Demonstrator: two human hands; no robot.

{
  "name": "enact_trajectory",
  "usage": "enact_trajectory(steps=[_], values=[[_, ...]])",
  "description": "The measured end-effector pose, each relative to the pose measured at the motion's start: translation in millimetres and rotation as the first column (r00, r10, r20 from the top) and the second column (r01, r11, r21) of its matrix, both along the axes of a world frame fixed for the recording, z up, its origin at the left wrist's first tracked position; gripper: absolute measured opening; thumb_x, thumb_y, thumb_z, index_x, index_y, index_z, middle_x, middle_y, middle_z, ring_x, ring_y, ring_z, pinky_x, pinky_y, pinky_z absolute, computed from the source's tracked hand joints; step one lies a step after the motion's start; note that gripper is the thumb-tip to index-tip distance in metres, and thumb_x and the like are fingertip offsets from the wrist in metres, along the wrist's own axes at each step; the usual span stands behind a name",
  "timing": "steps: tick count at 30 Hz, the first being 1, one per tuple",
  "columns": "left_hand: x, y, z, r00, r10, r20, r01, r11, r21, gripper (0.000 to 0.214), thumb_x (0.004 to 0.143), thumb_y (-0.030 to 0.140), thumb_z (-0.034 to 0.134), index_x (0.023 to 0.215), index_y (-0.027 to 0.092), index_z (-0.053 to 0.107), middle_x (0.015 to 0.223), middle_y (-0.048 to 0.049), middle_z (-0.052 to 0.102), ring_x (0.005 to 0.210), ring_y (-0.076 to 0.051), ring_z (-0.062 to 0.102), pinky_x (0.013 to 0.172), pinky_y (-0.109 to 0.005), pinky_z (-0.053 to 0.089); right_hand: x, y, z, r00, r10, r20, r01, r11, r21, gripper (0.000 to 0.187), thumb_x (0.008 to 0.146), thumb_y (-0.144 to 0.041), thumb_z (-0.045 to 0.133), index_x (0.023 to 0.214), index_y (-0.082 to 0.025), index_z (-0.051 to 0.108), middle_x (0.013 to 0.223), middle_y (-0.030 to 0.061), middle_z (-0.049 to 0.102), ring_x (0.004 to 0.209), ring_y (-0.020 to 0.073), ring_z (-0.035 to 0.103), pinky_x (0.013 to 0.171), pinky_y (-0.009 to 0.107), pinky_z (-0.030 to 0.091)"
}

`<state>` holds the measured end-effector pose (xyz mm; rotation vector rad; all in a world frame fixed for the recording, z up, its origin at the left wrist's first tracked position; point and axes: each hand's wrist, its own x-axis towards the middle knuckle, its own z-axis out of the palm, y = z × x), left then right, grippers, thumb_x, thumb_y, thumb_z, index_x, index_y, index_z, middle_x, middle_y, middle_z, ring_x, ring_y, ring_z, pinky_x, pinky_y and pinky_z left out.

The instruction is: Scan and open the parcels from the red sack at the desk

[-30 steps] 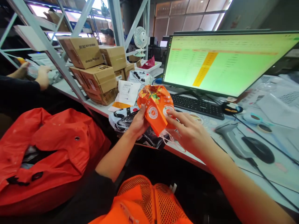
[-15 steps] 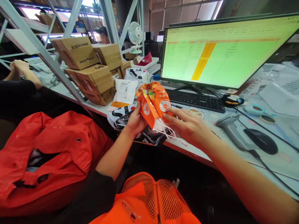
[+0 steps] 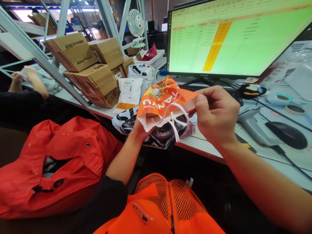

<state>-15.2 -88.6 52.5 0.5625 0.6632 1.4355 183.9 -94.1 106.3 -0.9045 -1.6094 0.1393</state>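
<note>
An orange paper gift bag (image 3: 158, 97) with white lettering and white cord handles (image 3: 174, 120) is held up over the desk's front edge, its mouth tilted toward me. My right hand (image 3: 215, 115) pinches the bag's right side near the rim. From below and to the left, my left hand (image 3: 143, 128) supports the bag; its fingers are mostly hidden behind the paper. Beneath the bag lie plastic-wrapped packages (image 3: 126, 122), black and white.
Cardboard boxes (image 3: 97, 81) are stacked at the back left, beside a white labelled parcel (image 3: 130, 91). A monitor (image 3: 231, 42), barcode scanner (image 3: 255, 125) and mouse (image 3: 286, 133) stand to the right. A red bag (image 3: 70, 152) sits at lower left. Another person's hands (image 3: 29, 74) are at far left.
The gift bag has been turned and spread wider, so its lettered side and white inner rim show. My right hand has moved from touching its face to pinching its right edge.
</note>
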Motion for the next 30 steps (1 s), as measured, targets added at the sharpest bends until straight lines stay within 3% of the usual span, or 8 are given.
enact_trajectory(steps=[4,8,13,19,21,24,27,30], values=[[3.9,2.0,-0.8,0.997,-0.063,-0.040,0.065,0.997,0.035,0.021,0.092,0.030,0.064,0.108,0.022,0.074,0.113,-0.0093,0.078,0.122,-0.033,0.070,0.106,-0.047,0.057,-4.5,7.8,-5.5,0.996,0.015,-0.087,-0.017,1.000,-0.021,0.014,0.101,-0.032,0.051,0.097,-0.025,0.062,0.081,0.0020,0.064,0.066,0.0165,0.064,0.058,0.031,0.055],[8.7,10.3,-4.7,0.998,-0.005,0.058,0.003,0.999,0.032,0.030,0.097,0.038,0.060,0.118,0.019,0.072,0.119,-0.0094,0.077,0.127,-0.031,0.067,0.110,-0.046,0.054,4.2,7.1,-10.6,0.991,-0.008,0.135,-0.010,0.992,0.126,0.009,0.099,-0.028,0.055,0.103,-0.027,0.063,0.100,0.0055,0.067,0.081,0.0197,0.066,0.068,0.037,0.059],[8.9,15.1,-12.5,0.995,-0.038,0.096,0.040,0.999,-0.019,0.036,0.103,0.039,0.052,0.121,0.016,0.072,0.121,-0.0106,0.077,0.122,-0.029,0.070,0.110,-0.044,0.054,21.4,4.6,-9.6,0.807,0.022,0.591,-0.183,0.959,0.214,0.011,0.097,-0.025,0.059,0.097,-0.031,0.068,0.135,0.0055,0.064,0.121,0.0307,0.060,0.096,0.051,0.055],[17.7,6.6,-18.6,0.994,-0.111,0.002,0.110,0.987,-0.115,0.033,0.099,0.040,0.062,0.111,0.012,0.076,0.103,-0.0132,0.080,0.107,-0.031,0.076,0.104,-0.046,0.058,24.3,3.9,-9.1,0.681,0.042,0.731,-0.196,0.972,0.127,0.027,0.095,-0.019,0.059,0.119,-0.028,0.069,0.138,0.0100,0.066,0.127,0.0346,0.059,0.100,0.056,0.050],[21.3,3.6,-21.2,0.990,-0.140,-0.007,0.138,0.984,-0.113,0.033,0.099,0.040,0.061,0.110,0.012,0.076,0.102,-0.0128,0.080,0.107,-0.031,0.075,0.104,-0.046,0.058,25.0,4.0,-7.3,0.790,0.059,0.611,-0.162,0.980,0.114,0.017,0.097,-0.024,0.058,0.108,-0.027,0.071,0.119,0.0083,0.074,0.108,0.0308,0.068,0.091,0.052,0.056],[25.3,1.5,-25.1,0.979,-0.203,0.022,0.205,0.976,-0.075,0.035,0.101,0.042,0.060,0.113,0.014,0.075,0.109,-0.0126,0.080,0.113,-0.031,0.074,0.108,-0.044,0.055,24.8,9.2,-3.4,0.977,-0.054,0.205,0.029,0.992,0.125,0.014,0.101,-0.031,0.054,0.099,-0.027,0.067,0.096,0.0078,0.073,0.082,0.0253,0.069,0.069,0.043,0.058],[27.7,0.9,-23.2,0.972,-0.229,0.048,0.231,0.971,-0.057,0.036,0.102,0.042,0.057,0.115,0.014,0.075,0.113,-0.0125,0.079,0.117,-0.029,0.072,0.111,-0.042,0.052,19.0,16.8,-1.9,0.983,-0.174,-0.064,0.182,0.969,0.169,0.011,0.098,-0.035,0.061,0.091,-0.028,0.059,0.086,0.0080,0.066,0.073,0.0228,0.066,0.054,0.037,0.052],[28.2,0.7,-15.0,0.978,-0.196,0.072,0.203,0.973,-0.105,0.036,0.104,0.040,0.053,0.110,0.012,0.075,0.111,-0.0128,0.079,0.117,-0.028,0.072,0.112,-0.041,0.051,10.7,14.9,-6.9,0.976,-0.124,-0.179,0.167,0.953,0.253,0.023,0.093,-0.036,0.069,0.085,-0.027,0.049,0.085,0.0053,0.062,0.081,0.0252,0.071,0.053,0.035,0.053]])
